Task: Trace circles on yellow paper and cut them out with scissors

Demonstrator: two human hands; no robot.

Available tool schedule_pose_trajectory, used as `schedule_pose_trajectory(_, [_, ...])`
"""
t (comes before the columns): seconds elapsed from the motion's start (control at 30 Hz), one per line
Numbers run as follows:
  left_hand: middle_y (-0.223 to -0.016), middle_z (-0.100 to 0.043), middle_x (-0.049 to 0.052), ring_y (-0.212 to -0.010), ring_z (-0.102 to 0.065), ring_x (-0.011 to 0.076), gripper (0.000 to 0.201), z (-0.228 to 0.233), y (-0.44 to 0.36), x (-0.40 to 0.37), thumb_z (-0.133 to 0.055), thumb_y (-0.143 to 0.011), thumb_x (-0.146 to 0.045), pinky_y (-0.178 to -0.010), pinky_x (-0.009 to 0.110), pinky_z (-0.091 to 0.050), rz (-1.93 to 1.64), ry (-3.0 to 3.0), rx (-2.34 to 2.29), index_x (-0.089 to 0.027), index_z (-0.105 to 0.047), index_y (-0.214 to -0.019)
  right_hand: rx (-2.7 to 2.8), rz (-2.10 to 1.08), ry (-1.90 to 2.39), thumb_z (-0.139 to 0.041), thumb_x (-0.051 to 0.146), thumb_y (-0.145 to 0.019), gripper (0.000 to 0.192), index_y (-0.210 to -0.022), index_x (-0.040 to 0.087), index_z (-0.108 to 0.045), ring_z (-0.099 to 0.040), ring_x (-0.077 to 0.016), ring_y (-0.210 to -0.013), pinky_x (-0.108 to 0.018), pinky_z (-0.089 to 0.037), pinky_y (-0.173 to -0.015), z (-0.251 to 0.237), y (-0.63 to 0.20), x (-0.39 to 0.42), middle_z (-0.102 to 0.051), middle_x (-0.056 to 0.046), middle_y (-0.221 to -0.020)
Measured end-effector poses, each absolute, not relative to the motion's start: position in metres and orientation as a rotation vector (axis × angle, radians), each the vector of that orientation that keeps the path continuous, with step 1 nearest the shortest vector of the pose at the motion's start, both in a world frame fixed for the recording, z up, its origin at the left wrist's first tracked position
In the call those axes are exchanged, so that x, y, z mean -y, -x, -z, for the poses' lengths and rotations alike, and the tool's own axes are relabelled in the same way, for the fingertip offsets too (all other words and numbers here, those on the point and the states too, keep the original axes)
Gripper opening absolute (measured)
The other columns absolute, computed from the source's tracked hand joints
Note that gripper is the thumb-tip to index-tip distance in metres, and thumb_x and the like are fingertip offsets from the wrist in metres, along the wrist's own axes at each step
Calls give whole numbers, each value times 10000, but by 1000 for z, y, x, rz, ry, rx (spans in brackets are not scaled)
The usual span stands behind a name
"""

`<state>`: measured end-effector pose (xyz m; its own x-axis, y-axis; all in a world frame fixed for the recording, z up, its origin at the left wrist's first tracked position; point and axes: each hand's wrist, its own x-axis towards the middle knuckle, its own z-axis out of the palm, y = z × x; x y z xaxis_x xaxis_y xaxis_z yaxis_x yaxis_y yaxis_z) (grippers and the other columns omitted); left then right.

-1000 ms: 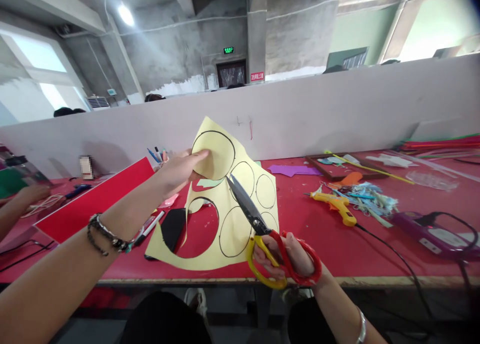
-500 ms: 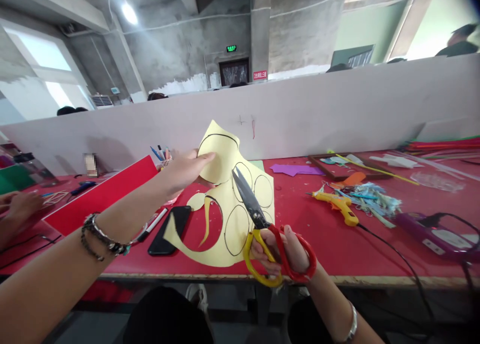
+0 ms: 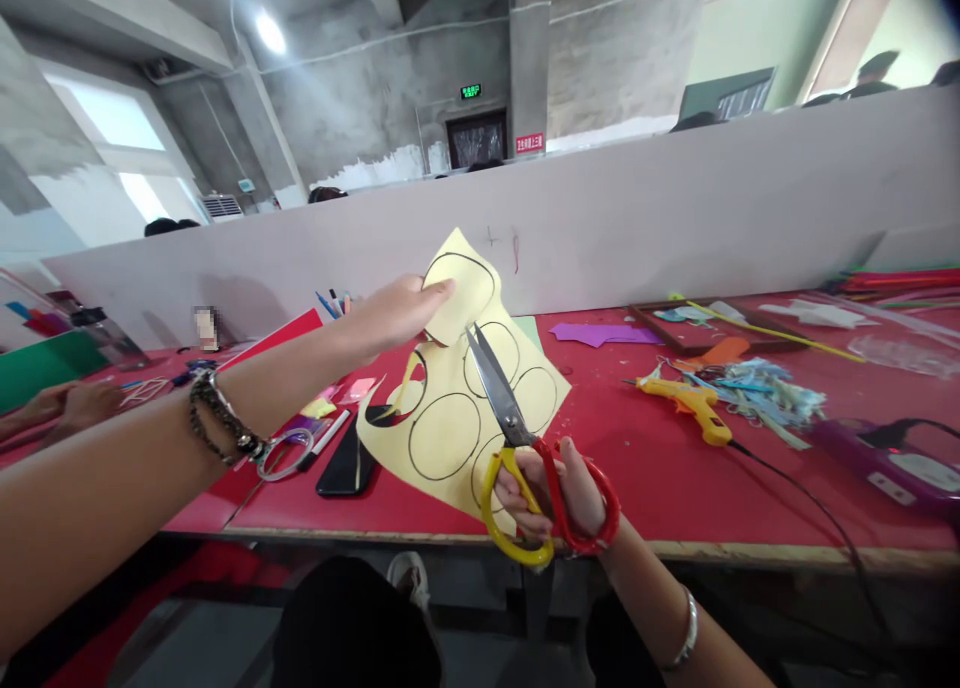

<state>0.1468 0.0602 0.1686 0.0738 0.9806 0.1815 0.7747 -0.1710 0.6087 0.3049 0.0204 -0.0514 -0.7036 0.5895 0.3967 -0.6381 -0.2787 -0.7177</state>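
A pale yellow sheet [image 3: 442,435] with several circles drawn in black is held up over the red table. My left hand [image 3: 405,313] pinches its upper left part, thumb on the front and fingers hidden behind. Round my right hand's fingers are the yellow and red handles of a pair of scissors [image 3: 501,393]. That right hand [image 3: 551,493] is closed on them below the sheet. The blades point up and left, slightly parted at the tips, in front of the sheet beside a drawn circle. A curved cut-out opens the sheet's left side.
A black phone [image 3: 346,463] and a marker [image 3: 330,436] lie left of the sheet. To the right are a yellow glue gun [image 3: 694,403] with its cord, tangled blue-white scraps [image 3: 776,390] and purple paper [image 3: 604,334]. A white partition [image 3: 637,218] stands behind. Another person's hands [image 3: 79,403] are far left.
My left hand has moved the yellow sheet up and right and turned it, so the drawn circles sit differently against the scissors. The view has shifted slightly; my right hand keeps the scissors.
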Motion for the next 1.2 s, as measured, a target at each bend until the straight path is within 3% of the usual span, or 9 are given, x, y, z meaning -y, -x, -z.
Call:
schedule_pose_trajectory(0.27, [-847,-669,139,-642,-666,206,350,-162,-146,-54,-490,-816,-305,-487,252,-485,-1008,-1541,-1424,-103,-480,-1102,1217,-2055,-137,-310,765,-747,657,-801,135,-487,-316,-38,-366,-181,-262,-323,55,-300,-21,-435,15,-668])
schedule_pose_trajectory(0.53, [-832,-677,148,-673,-667,226,388,-151,-144,-48,-478,-823,-264,-460,262,-486,-1097,-1438,-1311,-81,-500,-1164,1171,-2067,-166,-330,766,-739,642,-783,142,-475,-294,-30,-352,-176,-260,-316,52,-293,-20,-412,30,-650])
schedule_pose_trajectory(0.83, [-832,-685,66,-736,-645,189,249,-147,-137,-47,-456,-850,-248,-533,251,-503,-1128,-1416,-1186,-112,-533,-1044,1196,-2070,-171,-334,750,-757,626,-834,144,-469,-312,-31,-375,-173,-282,-329,58,-290,-17,-429,14,-700])
schedule_pose_trajectory(1.07, [-825,-683,45,-673,-643,160,163,-143,-131,-43,-475,-845,-258,-498,225,-497,-1189,-1394,-1205,-133,-537,-930,1237,-1993,-145,-301,750,-763,635,-823,146,-486,-291,-38,-368,-180,-264,-322,55,-294,-19,-420,16,-682])
schedule_pose_trajectory(1.2, [-843,-683,45,-611,-642,148,164,-141,-129,-42,-469,-845,-221,-495,235,-506,-1165,-1370,-1187,-128,-538,-962,1257,-1956,-107,-303,743,-769,621,-807,146,-469,-280,-32,-368,-184,-265,-330,55,-295,-19,-411,16,-688])
